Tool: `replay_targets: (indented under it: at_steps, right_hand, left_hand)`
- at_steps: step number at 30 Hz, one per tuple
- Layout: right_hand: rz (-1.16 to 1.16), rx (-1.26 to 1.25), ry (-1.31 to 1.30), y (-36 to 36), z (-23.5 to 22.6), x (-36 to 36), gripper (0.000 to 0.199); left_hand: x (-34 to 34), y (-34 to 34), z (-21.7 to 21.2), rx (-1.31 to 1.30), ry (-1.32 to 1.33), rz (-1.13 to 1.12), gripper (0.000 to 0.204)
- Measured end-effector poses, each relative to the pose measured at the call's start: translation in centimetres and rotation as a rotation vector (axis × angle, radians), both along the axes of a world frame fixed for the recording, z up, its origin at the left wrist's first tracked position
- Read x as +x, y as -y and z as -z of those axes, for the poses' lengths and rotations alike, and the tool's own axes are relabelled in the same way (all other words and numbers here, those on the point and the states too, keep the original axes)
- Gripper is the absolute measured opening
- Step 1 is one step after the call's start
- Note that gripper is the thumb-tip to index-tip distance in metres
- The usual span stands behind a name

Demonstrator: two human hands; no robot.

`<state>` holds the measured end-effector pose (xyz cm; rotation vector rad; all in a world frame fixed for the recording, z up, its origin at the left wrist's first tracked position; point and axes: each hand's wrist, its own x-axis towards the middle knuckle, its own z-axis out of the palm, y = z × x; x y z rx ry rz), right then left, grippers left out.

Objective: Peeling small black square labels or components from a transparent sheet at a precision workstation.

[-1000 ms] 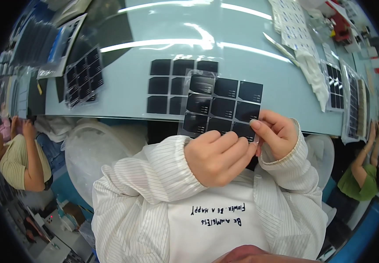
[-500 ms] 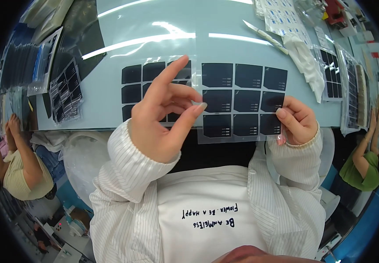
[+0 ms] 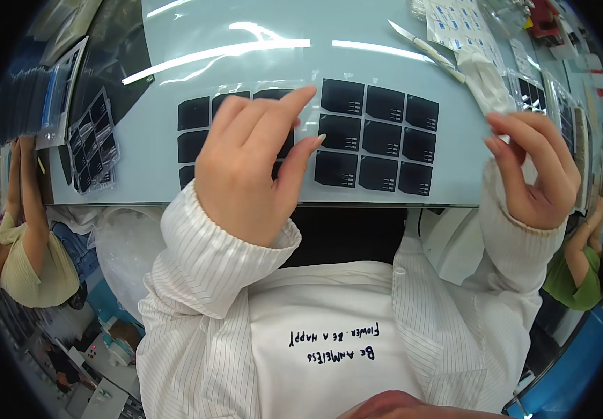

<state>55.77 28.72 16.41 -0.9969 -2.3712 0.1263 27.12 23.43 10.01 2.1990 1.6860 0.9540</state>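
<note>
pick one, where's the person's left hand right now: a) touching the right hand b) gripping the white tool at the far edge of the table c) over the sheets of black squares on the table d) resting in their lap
c: the left hand is spread over the sheets of black squares on the pale table, well apart from the right hand.

I see my left hand [image 3: 249, 171] spread over a clear sheet of black squares [image 3: 374, 136] on the pale table [image 3: 141, 174]; my right hand [image 3: 535, 171] is raised beside it, fingers loose.
</note>
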Motion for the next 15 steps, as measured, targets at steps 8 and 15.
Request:
replay_targets:
  at_steps: [8, 15]
  right_hand:
    - [-0.376, 0.194, 0.037, -5.3, 4.5, -7.3, 0.025]
    - [-0.399, 0.254, 0.106, -6.7, 6.7, -9.5, 0.027]
  left_hand:
    - [-0.8, -1.0, 0.8, -0.001, -0.139, 0.173, 0.037]
    - [-0.9, -0.9, 1.6, -0.039, -0.108, 0.168, 0.031]
